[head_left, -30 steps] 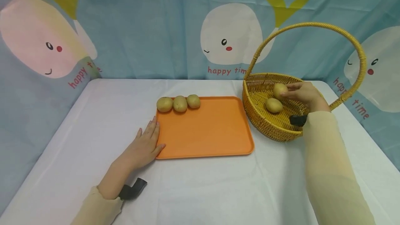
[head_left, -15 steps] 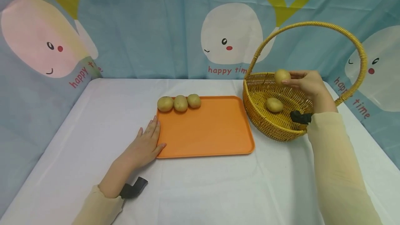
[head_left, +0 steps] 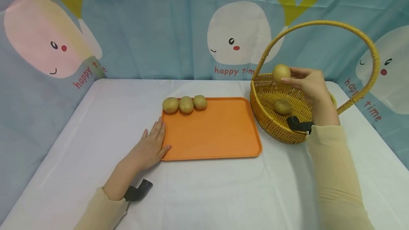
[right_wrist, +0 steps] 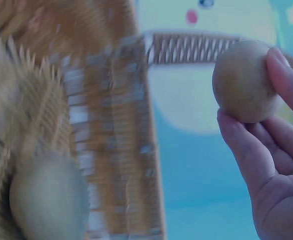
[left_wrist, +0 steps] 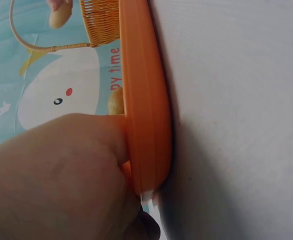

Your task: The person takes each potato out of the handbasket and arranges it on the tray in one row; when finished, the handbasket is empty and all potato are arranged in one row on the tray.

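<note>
My right hand (head_left: 311,82) pinches a potato (head_left: 281,73) between thumb and fingers, above the back left rim of the wicker basket (head_left: 266,125). The right wrist view shows the held potato (right_wrist: 246,82) off the basket's edge. Another potato (head_left: 282,106) lies on the basket floor. My left hand (head_left: 147,151) rests with straight fingers on the left edge of the orange tray (head_left: 211,134), its thumb over the front left corner. In a row along the tray's back left edge sit three potatoes (head_left: 186,104).
The basket's tall arched handle (head_left: 322,23) rises over the right arm. A white cloth covers the table (head_left: 204,194). Behind stands a blue printed curtain (head_left: 153,27). Each wrist carries a black camera mount (head_left: 138,190).
My right hand has lifted the potato up out of the basket and then moved it slightly left. The left hand stays on the tray, and the other potatoes keep their places.
</note>
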`<state>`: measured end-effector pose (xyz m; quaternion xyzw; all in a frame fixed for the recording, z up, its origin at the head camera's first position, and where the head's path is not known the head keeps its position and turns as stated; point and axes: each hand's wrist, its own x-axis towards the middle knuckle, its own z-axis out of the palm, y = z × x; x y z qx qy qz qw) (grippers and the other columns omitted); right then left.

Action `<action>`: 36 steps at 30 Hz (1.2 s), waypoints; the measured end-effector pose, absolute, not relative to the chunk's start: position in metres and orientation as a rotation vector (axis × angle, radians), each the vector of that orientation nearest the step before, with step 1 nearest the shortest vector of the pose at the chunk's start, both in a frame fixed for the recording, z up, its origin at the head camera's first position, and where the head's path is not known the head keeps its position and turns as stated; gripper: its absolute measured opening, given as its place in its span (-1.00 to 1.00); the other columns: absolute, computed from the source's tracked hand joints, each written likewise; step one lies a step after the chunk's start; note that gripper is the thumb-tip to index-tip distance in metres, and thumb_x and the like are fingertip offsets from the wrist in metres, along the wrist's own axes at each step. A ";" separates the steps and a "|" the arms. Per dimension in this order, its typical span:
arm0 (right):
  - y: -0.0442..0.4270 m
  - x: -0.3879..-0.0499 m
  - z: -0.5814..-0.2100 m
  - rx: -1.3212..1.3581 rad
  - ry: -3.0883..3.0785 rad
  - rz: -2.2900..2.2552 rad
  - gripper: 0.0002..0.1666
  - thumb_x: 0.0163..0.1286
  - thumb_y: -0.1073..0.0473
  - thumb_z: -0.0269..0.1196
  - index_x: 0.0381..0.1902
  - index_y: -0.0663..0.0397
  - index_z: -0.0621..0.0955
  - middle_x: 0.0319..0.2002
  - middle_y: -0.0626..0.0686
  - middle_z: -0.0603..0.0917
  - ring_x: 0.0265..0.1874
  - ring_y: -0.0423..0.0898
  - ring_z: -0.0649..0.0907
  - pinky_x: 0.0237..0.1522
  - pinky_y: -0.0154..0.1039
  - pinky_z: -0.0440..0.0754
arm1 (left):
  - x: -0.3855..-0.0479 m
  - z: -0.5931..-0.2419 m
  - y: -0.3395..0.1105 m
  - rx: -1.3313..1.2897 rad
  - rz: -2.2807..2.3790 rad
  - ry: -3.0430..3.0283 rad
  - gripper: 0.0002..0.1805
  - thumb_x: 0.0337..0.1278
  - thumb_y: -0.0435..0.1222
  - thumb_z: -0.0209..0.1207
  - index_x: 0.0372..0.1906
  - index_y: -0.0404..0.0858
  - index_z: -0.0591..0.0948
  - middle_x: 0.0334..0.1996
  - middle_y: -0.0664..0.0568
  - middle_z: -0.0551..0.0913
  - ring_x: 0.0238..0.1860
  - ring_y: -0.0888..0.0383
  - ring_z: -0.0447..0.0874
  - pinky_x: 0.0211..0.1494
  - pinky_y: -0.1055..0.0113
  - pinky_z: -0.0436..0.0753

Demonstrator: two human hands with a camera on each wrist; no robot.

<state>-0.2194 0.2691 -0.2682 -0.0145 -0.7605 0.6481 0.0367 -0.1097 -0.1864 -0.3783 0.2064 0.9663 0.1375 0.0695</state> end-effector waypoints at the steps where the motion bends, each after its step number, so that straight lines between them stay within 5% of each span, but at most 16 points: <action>1: 0.265 -0.218 -0.267 -0.027 -2.318 1.998 -0.17 0.05 0.30 0.44 0.24 0.48 0.35 -0.32 -0.20 0.69 -0.31 -0.30 0.68 -0.25 -0.46 0.61 | -0.110 -0.378 -0.186 0.621 0.415 2.909 -0.21 0.36 -0.13 -0.01 0.39 -0.60 -0.03 0.44 -0.39 -0.18 0.43 -0.27 -0.19 0.34 -0.26 -0.07; 15: 0.203 -0.208 -0.267 0.167 -2.249 1.988 -0.35 0.03 0.38 0.44 0.13 0.38 0.52 -0.27 -0.11 0.73 -0.25 -0.22 0.69 -0.17 -0.44 0.57 | -0.110 -0.377 -0.185 0.611 0.415 2.910 -0.21 0.36 -0.15 0.00 0.38 -0.61 -0.03 0.43 -0.40 -0.19 0.43 -0.27 -0.19 0.34 -0.27 -0.07; 25: 0.156 -0.212 -0.288 0.208 -2.283 2.007 -0.39 0.07 0.38 0.42 0.13 0.27 0.56 -0.11 0.03 0.70 -0.15 -0.16 0.66 0.00 -0.27 0.55 | -0.110 -0.375 -0.185 0.608 0.428 2.903 -0.21 0.35 -0.15 0.01 0.38 -0.61 -0.03 0.43 -0.40 -0.18 0.43 -0.28 -0.18 0.33 -0.27 -0.06; 36: 0.110 -0.224 -0.320 0.266 -2.332 2.115 -0.44 0.11 0.39 0.38 0.12 0.30 0.56 -0.08 0.19 0.68 -0.14 -0.08 0.67 -0.02 -0.22 0.56 | -0.112 -0.384 -0.188 0.607 0.424 2.892 -0.18 0.36 -0.13 -0.01 0.40 -0.59 -0.08 0.44 -0.37 -0.23 0.44 -0.25 -0.23 0.35 -0.25 -0.10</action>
